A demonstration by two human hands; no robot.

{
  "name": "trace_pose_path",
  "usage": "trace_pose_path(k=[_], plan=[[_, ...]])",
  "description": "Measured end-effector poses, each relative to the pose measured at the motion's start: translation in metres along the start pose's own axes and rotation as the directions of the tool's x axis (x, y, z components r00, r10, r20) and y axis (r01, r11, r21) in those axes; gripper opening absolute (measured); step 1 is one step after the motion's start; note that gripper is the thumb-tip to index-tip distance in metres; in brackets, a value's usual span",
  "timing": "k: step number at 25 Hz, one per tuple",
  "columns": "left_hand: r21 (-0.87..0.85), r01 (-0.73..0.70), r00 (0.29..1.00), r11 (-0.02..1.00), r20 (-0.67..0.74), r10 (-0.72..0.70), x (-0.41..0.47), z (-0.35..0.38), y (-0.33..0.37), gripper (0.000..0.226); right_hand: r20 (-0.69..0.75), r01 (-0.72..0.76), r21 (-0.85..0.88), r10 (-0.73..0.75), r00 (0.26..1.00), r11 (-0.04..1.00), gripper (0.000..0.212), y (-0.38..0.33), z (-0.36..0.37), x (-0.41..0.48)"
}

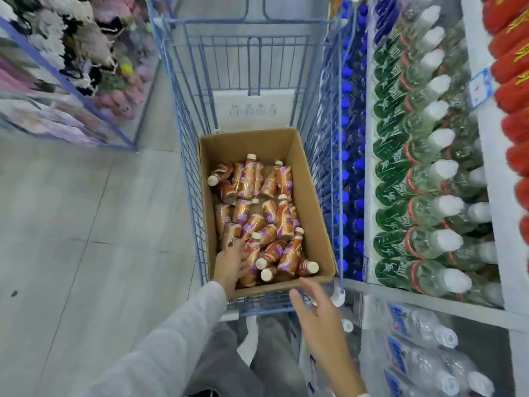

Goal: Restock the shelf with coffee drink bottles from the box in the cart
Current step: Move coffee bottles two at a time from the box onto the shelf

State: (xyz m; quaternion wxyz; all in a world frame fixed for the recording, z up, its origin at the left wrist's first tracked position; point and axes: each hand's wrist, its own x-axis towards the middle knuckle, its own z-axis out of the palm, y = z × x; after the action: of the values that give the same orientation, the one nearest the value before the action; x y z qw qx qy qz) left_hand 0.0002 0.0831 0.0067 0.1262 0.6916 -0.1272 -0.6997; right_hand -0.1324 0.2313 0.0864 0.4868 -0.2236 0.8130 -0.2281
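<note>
Bottles [259, 213] lie jumbled in the box [315, 196]; my left hand [232, 265] cups one, right hand [320, 313] spread, empty. Neighbours could roll.

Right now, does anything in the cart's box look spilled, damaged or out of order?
No spill or damage shows. The coffee drink bottles lie jumbled in the cardboard box, caps pointing every way, unlike the neat shelf rows. The left hand is among them; the right hand hovers open outside.

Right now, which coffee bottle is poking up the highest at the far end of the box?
The coffee drink bottle with the white cap, at the far middle of the cardboard box; its neighbours lie flatter.
</note>
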Motion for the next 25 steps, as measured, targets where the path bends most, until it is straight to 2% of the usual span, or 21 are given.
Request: trace_pose_path(k=[2,4,6,7,9,11,13,14,15,18,20,21,22,23,24,25], plan=[[-0.178,0.083,0.996,0.981,-0.012,-0.087,0.034,0.019,0.014,0.069,0.038,-0.037,-0.017,0.037,0.999,0.999,0.04,0.0,-0.003,0.018],[-0.376,0.152,0.986,0.914,-0.002,-0.165,0.063,0.031,0.026,0.076,0.086,-0.075,-0.022,0.077,0.993,0.997,0.037,-0.001,-0.008,0.035],[-0.392,0.171,0.978,0.904,-0.044,-0.205,0.099,0.036,0.03,0.071,0.098,-0.114,-0.018,0.115,0.989,0.993,0.035,0.002,-0.013,0.053],[-0.279,0.158,0.98,0.947,-0.074,-0.185,0.103,0.038,0.031,0.063,0.093,-0.135,-0.011,0.135,0.986,0.991,0.033,0.003,-0.015,0.062],[0.09,0.084,0.96,0.992,-0.275,-0.057,0.126,0.041,0.028,0.05,0.085,-0.186,0.003,0.185,0.979,0.983,0.029,0.007,-0.018,0.077],[0.363,0.133,0.924,0.922,-0.381,0.017,0.138,0.043,0.028,0.069,0.095,-0.206,-0.001,0.205,0.974,0.979,0.023,0.01,-0.022,0.09],[0.461,0.242,0.908,0.854,-0.418,-0.032,0.152,0.042,0.036,0.091,0.114,-0.218,-0.007,0.217,0.969,0.976,0.021,0.012,-0.024,0.1],[0.453,0.276,0.901,0.848,-0.428,-0.065,0.158,0.042,0.04,0.095,0.12,-0.229,-0.02,0.23,0.966,0.973,0.021,0.013,-0.024,0.103],[0.433,0.291,0.904,0.853,-0.417,-0.097,0.162,0.044,0.043,0.096,0.122,-0.233,-0.042,0.236,0.964,0.972,0.022,0.012,-0.023,0.107],[0.365,0.23,0.908,0.902,-0.414,-0.064,0.172,0.048,0.039,0.081,0.117,-0.216,-0.094,0.226,0.967,0.972,0.023,0.009,-0.018,0.113],[0.269,0.165,0.898,0.949,-0.439,-0.031,0.159,0.051,0.039,0.086,0.129,-0.208,-0.084,0.218,0.967,0.974,0.024,0.003,-0.017,0.119],[0.107,0.146,0.896,0.984,-0.436,-0.085,0.15,0.052,0.04,0.084,0.145,-0.204,-0.069,0.212,0.967,0.977,0.023,-0.003,-0.017,0.123],[-0.131,0.129,0.917,0.983,-0.362,-0.168,0.143,0.054,0.04,0.079,0.159,-0.195,-0.053,0.201,0.967,0.979,0.022,-0.01,-0.018,0.128],[-0.39,0.111,0.947,0.914,-0.239,-0.217,0.132,0.055,0.04,0.073,0.168,-0.18,-0.037,0.184,0.969,0.983,0.021,-0.018,-0.018,0.134],[-0.564,0.077,0.973,0.822,-0.139,-0.186,0.119,0.057,0.042,0.068,0.176,-0.164,-0.032,0.167,0.97,0.986,0.021,-0.026,-0.02,0.141],[-0.645,0.123,0.978,0.754,-0.049,-0.202,0.107,0.058,0.043,0.062,0.184,-0.141,-0.037,0.146,0.972,0.989,0.021,-0.036,-0.02,0.149]])
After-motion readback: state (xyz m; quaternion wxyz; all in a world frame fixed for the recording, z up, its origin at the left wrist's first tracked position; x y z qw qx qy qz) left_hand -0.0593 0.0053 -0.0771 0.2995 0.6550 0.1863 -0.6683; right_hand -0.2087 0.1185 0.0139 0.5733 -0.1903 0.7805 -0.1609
